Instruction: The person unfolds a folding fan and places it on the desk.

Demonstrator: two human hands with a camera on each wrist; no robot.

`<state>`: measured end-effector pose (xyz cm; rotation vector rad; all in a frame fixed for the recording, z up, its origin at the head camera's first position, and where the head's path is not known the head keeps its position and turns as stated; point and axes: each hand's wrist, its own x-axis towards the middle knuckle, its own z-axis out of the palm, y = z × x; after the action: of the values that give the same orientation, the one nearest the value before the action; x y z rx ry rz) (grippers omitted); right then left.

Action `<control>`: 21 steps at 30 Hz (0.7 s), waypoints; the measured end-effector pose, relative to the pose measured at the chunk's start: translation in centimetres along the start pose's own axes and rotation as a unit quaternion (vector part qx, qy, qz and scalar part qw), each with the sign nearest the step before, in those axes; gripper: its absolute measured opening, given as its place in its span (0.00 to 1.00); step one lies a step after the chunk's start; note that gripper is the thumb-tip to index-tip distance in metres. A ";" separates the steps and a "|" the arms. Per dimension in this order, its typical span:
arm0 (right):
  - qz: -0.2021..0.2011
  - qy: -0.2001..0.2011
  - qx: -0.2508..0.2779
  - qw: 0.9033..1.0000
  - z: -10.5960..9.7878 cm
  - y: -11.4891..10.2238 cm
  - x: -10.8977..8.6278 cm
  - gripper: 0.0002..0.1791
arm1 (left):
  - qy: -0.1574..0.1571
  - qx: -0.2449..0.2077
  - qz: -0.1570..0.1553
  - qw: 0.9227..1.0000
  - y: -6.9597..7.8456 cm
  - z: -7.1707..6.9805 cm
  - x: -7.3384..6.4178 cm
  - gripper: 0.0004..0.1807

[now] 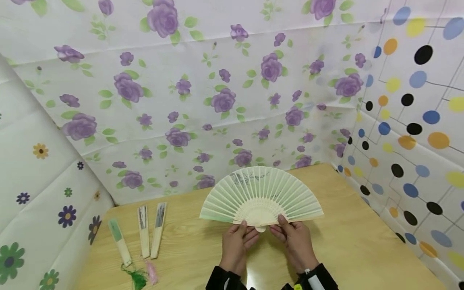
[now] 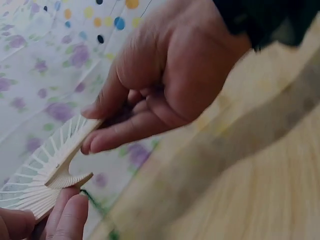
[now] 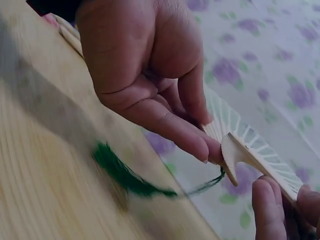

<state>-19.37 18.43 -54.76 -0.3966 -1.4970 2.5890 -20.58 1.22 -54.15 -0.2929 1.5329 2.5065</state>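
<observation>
A pale green folding fan with light wooden ribs is spread into a half circle above the table. Dark writing-like marks show on its upper left part. My left hand pinches the fan's left end stick between thumb and fingers. On the other side my right hand pinches the right end stick, close to the pivot. The right wrist view shows a dark green tassel hanging by a cord from the pivot. Both hands also appear in the left wrist view, with the fan's ribs between them.
Three folded fans lie on the wooden table at the left: a green-tipped fan and two with dark prints, one beside the other. A green tassel and a pink tassel lie below them. Patterned cloth walls surround the table.
</observation>
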 end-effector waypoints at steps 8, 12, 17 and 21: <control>0.029 0.090 -0.009 0.996 -6.2 -3.3 2.3 0.27 | -0.060 -0.027 -0.066 0.996 -3.6 7.0 3.5 0.18; 0.035 0.092 0.028 0.995 -8.1 -5.1 4.9 0.28 | -0.087 -0.041 -0.121 0.988 -3.7 10.3 7.0 0.19; 0.041 0.109 0.071 0.991 -10.2 -5.5 6.7 0.29 | -0.101 -0.054 -0.165 0.980 -5.3 12.3 9.5 0.21; 0.052 0.134 0.087 0.986 -11.3 -5.8 8.1 0.30 | -0.120 -0.068 -0.173 0.975 -5.9 13.5 10.3 0.23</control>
<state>-24.03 32.68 -56.39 -0.7846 -1.1810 2.5881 -29.91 16.51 -55.90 -0.2404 1.1146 2.2760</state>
